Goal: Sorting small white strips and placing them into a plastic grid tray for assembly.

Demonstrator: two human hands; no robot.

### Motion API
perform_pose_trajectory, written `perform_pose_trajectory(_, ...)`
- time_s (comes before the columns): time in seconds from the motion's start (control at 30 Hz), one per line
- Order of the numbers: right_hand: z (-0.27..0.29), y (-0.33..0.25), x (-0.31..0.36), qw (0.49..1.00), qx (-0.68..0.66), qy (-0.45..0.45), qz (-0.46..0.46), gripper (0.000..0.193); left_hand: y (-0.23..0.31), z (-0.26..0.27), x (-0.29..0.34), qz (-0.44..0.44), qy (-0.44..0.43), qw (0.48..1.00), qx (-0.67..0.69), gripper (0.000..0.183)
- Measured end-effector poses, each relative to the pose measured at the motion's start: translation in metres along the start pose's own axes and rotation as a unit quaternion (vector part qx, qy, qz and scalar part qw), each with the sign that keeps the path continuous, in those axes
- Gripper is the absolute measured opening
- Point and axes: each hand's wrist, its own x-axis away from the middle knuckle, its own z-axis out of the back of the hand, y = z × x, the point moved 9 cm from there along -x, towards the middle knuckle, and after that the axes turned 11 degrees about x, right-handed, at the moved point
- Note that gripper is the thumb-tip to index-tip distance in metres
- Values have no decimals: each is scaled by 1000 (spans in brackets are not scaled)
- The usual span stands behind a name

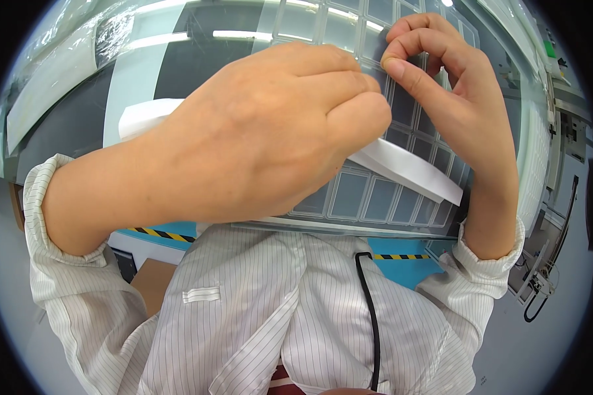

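My left hand [263, 131] is closed, with its back toward me and its fingers curled under. What it holds, if anything, is hidden. A white paper-like strip [408, 168] runs beneath this hand, showing at both sides of it; whether the fingers touch it I cannot tell. To the upper right, my right hand [451, 82] has its thumb and index finger pinched together, and anything between the tips is too small to make out. Both hands are over a clear plastic tray [333, 197] divided into many rectangular compartments.
Shiny clear plastic film [66, 72] lies at the far left. Black-and-yellow striped tape [402, 257] marks a blue surface below the table's near edge. A brown cardboard box [153, 280] stands at lower left. Metal equipment [553, 243] is off to the right.
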Motion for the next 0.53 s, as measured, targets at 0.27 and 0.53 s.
perform_pose_trajectory(0.27,0,-27,-1,998,-53,0,-24,8,-1,-3,1,-23,-10,997,-71,23)
perform_pose_trajectory(0.53,-6,-50,-16,996,-77,-13,-30,9,5,27,13,-84,8,991,-108,12)
